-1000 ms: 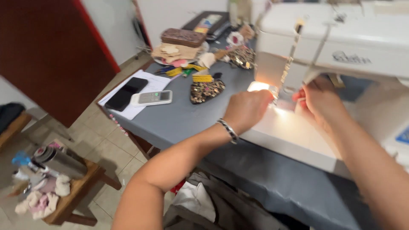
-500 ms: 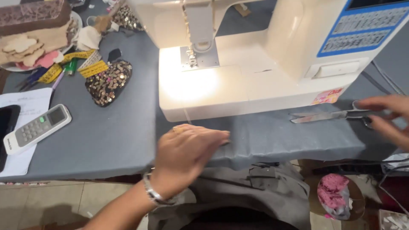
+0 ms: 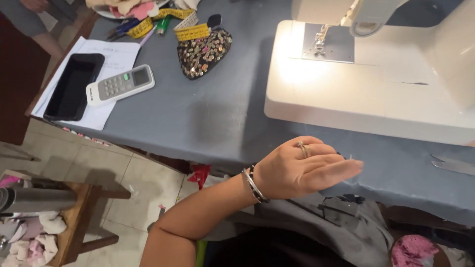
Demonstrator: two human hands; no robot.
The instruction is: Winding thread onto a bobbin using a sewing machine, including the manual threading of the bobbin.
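Your fingers [image 3: 341, 170] are stretched out flat and close together, holding nothing. They lie over the front edge of the grey cloth [image 3: 217, 123] on the table. Your left hand [image 3: 302, 168] looks like it is smoothing or feeling that edge. Next, I think you need to slide gently along it. The scissors [image 3: 452, 164] lie near the right edge. The white sewing machine [image 3: 376, 94] sits behind. Your right hand is out of sight.
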